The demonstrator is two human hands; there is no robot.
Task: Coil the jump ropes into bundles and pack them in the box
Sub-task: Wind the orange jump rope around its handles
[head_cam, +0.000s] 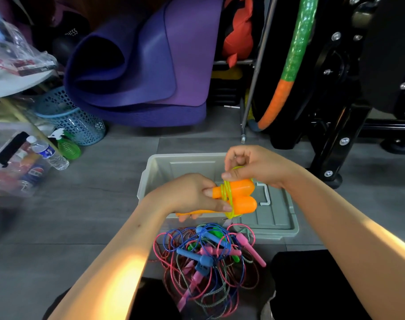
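My left hand (pixel 192 197) grips the two orange handles (pixel 240 197) of a jump rope, held together over the grey plastic box (pixel 157 174). Yellow-green cord (pixel 228 195) is wound around the handles. My right hand (pixel 254 167) pinches a loop of that cord just above the handles. On the floor between my knees lies a tangled pile of jump ropes (pixel 210 257) with blue, pink and green handles and cords. The inside of the box looks bare where it shows.
The box's grey lid (pixel 273 215) lies flat to its right. Rolled purple mats (pixel 139 65) lean behind. A blue mesh basket (pixel 74 118), a green spray bottle (pixel 67 144) and a water bottle (pixel 49 153) stand at left; a black machine frame (pixel 335 135) at right.
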